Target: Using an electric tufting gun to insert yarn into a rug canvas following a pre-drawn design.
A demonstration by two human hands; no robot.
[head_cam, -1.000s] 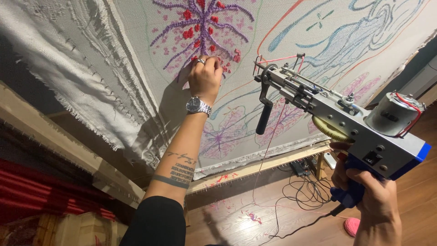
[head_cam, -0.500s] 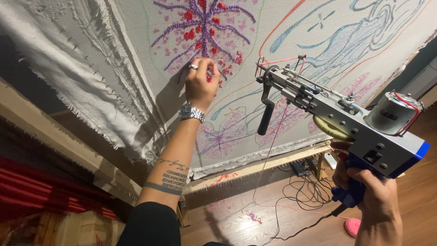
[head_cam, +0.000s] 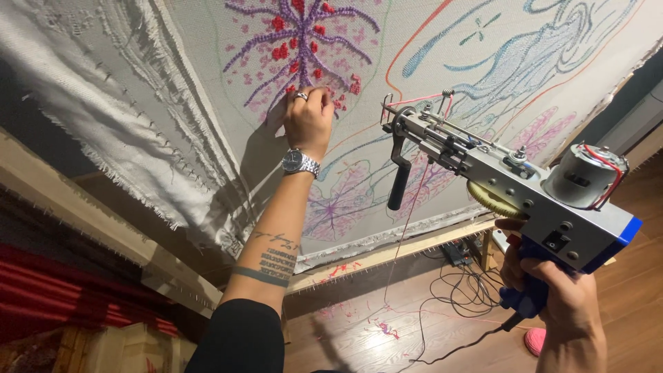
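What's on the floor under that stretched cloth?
Under the cloth, the wooden floor holds tangled black cables and pink yarn scraps. Farther left, the left arm covers it.

Left hand raised with arm outstretched, fingers pinched; right hand low, clenched in a grip.

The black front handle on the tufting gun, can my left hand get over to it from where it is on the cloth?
Probably yes. The left hand rests on the stretched cloth, and the black front handle hangs close beside it with open space between them; only thin yarn runs nearby.

A rug-making workshop: stretched cloth on wooden frame, tufting gun.
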